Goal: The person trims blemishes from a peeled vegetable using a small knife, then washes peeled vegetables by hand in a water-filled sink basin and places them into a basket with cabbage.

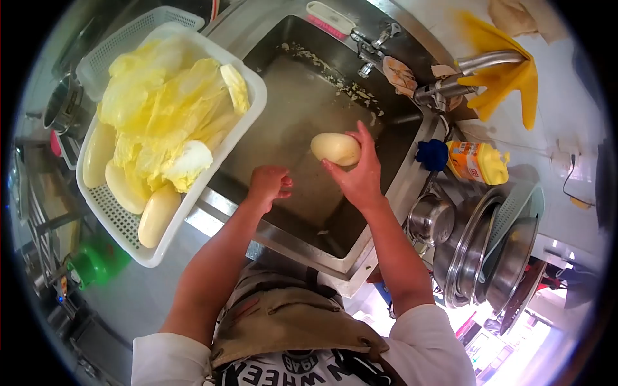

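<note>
My right hand (362, 177) grips a pale peeled potato (335, 149) over the sink (277, 122), thumb below it and fingers along its far side. My left hand (267, 185) is over the sink's near left part, its fingers curled inward; whether anything is inside them is hidden. Left of the sink stands a white plastic basket (254, 83) heaped with yellow cabbage leaves (161, 96). Several pale peeled potatoes, one of them a long potato (159, 215), lie along its near left side.
Scraps (335, 77) line the sink's far edge, below the taps (380, 42). A yellow rubber glove (515, 83) hangs over a spout at right. Near it are a blue scrubber (432, 155), a yellow bottle (476, 162) and stacked steel bowls (470, 251). A white brush (330, 16) lies behind the sink.
</note>
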A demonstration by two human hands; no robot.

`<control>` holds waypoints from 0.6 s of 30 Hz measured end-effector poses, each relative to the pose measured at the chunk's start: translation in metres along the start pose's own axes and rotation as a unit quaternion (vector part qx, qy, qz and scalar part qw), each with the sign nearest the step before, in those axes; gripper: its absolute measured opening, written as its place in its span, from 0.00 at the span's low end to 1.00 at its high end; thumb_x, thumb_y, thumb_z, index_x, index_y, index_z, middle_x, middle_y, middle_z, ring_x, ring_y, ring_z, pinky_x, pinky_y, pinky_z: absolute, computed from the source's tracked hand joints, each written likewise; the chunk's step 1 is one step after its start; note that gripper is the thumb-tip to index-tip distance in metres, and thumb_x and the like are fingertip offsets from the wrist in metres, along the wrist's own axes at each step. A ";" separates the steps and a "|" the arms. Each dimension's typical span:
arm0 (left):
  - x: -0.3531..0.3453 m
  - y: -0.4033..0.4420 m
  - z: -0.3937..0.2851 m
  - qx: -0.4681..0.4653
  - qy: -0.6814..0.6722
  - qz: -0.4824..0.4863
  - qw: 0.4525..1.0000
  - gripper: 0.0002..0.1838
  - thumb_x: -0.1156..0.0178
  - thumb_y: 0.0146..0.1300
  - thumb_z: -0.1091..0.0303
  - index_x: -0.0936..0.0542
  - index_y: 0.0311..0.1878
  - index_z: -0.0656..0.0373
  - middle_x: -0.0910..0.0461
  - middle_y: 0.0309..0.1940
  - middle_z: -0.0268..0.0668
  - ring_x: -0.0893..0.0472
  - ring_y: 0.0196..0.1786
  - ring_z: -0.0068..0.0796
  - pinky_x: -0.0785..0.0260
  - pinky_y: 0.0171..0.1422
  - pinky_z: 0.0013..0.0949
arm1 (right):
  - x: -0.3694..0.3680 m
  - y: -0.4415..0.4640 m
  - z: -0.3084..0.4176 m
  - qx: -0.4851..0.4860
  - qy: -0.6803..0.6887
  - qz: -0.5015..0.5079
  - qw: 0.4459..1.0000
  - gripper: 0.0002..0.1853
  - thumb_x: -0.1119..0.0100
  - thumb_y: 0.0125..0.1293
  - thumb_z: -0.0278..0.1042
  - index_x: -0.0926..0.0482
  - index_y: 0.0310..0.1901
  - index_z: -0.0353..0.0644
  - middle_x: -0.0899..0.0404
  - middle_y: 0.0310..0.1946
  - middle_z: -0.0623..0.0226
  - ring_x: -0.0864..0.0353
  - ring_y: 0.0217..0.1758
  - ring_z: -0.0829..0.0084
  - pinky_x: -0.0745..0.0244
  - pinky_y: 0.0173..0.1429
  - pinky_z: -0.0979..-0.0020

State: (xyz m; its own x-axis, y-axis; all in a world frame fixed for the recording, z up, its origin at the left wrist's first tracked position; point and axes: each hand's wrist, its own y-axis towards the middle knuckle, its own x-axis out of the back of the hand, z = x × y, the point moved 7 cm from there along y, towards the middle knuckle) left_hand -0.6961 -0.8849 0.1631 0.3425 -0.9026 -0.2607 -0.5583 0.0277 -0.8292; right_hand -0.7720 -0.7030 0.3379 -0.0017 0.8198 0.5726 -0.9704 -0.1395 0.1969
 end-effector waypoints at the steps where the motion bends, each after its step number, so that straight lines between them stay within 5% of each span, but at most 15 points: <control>1: 0.004 0.001 0.001 -0.002 -0.004 -0.002 1.000 0.06 0.41 0.60 0.69 0.22 0.36 0.61 0.21 0.28 0.38 0.20 0.32 0.32 0.23 0.35 0.38 | 0.002 0.002 -0.001 0.003 -0.009 0.000 1.000 0.47 0.25 0.48 0.30 0.42 0.68 0.35 0.25 0.52 0.55 0.24 0.55 0.57 0.28 0.59 0.61; 14: 0.012 -0.017 -0.021 -0.110 0.057 0.003 0.992 0.06 0.42 0.59 0.69 0.23 0.29 0.61 0.26 0.22 0.34 0.24 0.26 0.24 0.31 0.26 0.28 | 0.052 0.029 0.052 0.083 -0.131 -0.036 0.987 0.35 0.23 0.45 0.36 0.31 0.54 0.37 0.26 0.48 0.51 0.23 0.49 0.57 0.25 0.53 0.62; 16: 0.017 -0.018 -0.028 -0.150 0.168 0.012 0.974 0.07 0.42 0.60 0.69 0.23 0.29 0.62 0.27 0.20 0.33 0.26 0.22 0.24 0.34 0.23 0.28 | 0.081 0.034 0.080 -0.002 -0.038 -0.062 0.997 0.34 0.23 0.47 0.35 0.31 0.54 0.36 0.27 0.50 0.53 0.23 0.51 0.63 0.25 0.52 0.64; 18: 0.015 -0.026 -0.037 -0.161 0.227 -0.005 0.961 0.08 0.42 0.60 0.69 0.23 0.29 0.63 0.27 0.19 0.32 0.28 0.19 0.24 0.36 0.22 0.29 | 0.105 0.034 0.111 0.080 0.035 -0.140 0.986 0.34 0.23 0.48 0.33 0.31 0.55 0.36 0.27 0.53 0.54 0.24 0.52 0.67 0.24 0.52 0.66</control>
State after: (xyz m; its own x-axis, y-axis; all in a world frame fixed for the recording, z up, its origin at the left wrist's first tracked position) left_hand -0.7046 -0.9151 0.1988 0.0254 -0.9985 0.0487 -0.7870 -0.0500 -0.6149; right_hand -0.7782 -0.6834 0.4933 0.2396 0.8738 0.4232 -0.8842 0.0164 0.4667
